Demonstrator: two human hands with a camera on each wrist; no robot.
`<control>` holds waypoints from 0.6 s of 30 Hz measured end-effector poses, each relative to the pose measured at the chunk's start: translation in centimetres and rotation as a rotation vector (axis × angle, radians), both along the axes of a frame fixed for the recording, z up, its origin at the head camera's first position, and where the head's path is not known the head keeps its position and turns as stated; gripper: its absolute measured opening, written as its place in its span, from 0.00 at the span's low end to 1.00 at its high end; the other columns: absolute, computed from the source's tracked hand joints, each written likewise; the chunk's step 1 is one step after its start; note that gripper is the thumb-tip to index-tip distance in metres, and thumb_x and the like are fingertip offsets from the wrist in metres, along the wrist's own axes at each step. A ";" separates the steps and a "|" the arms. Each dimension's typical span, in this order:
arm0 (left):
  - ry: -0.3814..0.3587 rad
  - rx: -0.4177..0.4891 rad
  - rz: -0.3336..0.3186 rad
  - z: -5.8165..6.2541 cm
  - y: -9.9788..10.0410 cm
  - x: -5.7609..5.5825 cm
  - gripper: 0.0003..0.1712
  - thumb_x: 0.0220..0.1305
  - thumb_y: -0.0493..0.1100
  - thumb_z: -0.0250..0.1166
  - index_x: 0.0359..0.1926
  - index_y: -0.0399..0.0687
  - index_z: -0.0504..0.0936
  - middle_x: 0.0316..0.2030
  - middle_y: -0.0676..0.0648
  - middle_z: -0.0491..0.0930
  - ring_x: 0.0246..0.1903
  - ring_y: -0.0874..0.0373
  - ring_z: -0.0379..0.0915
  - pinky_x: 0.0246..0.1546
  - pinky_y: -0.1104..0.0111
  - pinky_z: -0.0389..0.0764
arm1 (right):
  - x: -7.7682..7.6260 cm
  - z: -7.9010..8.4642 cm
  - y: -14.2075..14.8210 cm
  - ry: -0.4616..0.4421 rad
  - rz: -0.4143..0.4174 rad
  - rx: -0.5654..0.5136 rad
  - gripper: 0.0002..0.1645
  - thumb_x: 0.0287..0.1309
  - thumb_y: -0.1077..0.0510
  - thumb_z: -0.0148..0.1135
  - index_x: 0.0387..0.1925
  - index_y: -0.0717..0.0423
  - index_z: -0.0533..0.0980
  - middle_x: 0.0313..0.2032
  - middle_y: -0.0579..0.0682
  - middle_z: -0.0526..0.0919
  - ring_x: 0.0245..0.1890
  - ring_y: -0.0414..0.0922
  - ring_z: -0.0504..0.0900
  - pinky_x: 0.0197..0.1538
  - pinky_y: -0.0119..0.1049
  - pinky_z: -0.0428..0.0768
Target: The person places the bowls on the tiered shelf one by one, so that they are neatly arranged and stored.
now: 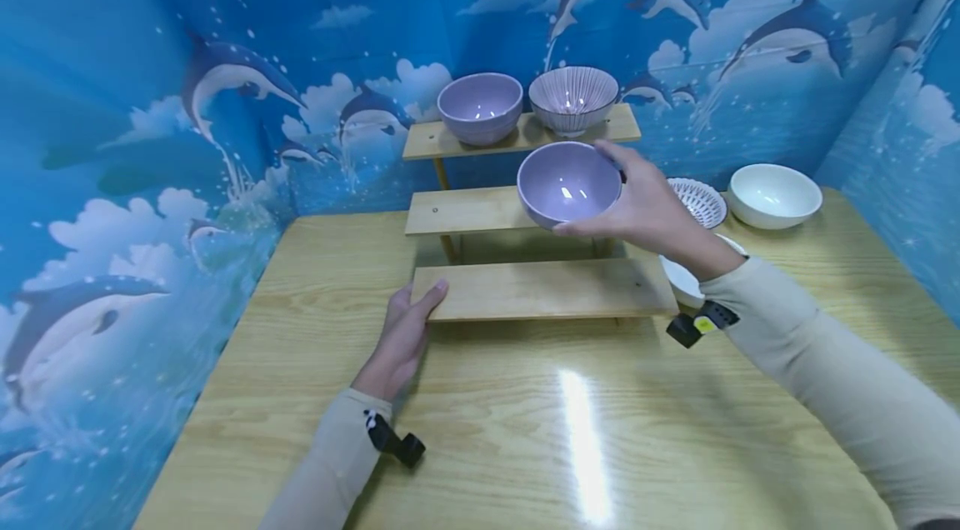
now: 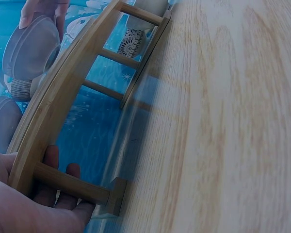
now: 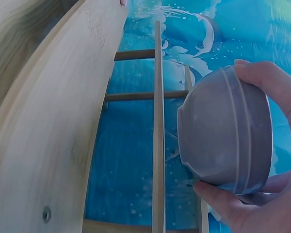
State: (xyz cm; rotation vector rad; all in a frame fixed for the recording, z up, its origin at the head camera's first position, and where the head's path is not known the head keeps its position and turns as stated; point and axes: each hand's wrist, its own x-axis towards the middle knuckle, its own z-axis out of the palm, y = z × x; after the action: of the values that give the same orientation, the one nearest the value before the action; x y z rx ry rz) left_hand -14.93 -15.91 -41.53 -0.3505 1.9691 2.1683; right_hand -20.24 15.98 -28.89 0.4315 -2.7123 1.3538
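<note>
While the left hand (image 1: 405, 334) grips the rack (image 1: 551, 290), perhaps to steady it, the right hand (image 1: 645, 201) holds the purple bowl (image 1: 567, 180) at upper centre, head view; the right forearm (image 1: 795, 330) partly hides a white dish (image 1: 681, 282). In the left wrist view, fingers (image 2: 51, 158) curl behind a leg (image 2: 72, 185); in the right, others span the bowl.

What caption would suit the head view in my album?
Right hand holds a purple bowl by a rack, left hand gripping its bottom shelf, two bowls on top.

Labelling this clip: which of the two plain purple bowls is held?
The glossy purple round bowl gripped by the right hand; the other plain purple bowl rests on the wooden top shelf.
</note>
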 end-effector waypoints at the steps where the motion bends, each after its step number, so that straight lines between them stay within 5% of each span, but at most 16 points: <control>1: 0.003 0.003 -0.002 0.0 0.0 0.0 0.38 0.69 0.53 0.66 0.72 0.42 0.64 0.68 0.44 0.66 0.70 0.50 0.60 0.73 0.59 0.59 | -0.1 0.0 -0.2 0.001 0.000 0.002 0.72 0.35 0.45 0.87 0.77 0.60 0.55 0.69 0.62 0.66 0.63 0.61 0.70 0.59 0.61 0.76; 18: 0.002 0.005 0.003 0.0 0.1 0.0 0.38 0.70 0.53 0.66 0.72 0.42 0.63 0.68 0.44 0.67 0.71 0.50 0.60 0.74 0.59 0.59 | -1.3 -0.5 -3.0 -0.048 0.034 -0.022 0.74 0.34 0.42 0.87 0.77 0.60 0.55 0.68 0.61 0.67 0.63 0.58 0.71 0.63 0.57 0.75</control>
State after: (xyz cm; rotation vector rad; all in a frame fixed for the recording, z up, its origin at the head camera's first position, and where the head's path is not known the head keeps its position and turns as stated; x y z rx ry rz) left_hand -14.96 -15.83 -41.54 -0.3510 1.9651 2.1760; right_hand -21.58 13.02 -29.36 0.4503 -2.7377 1.4193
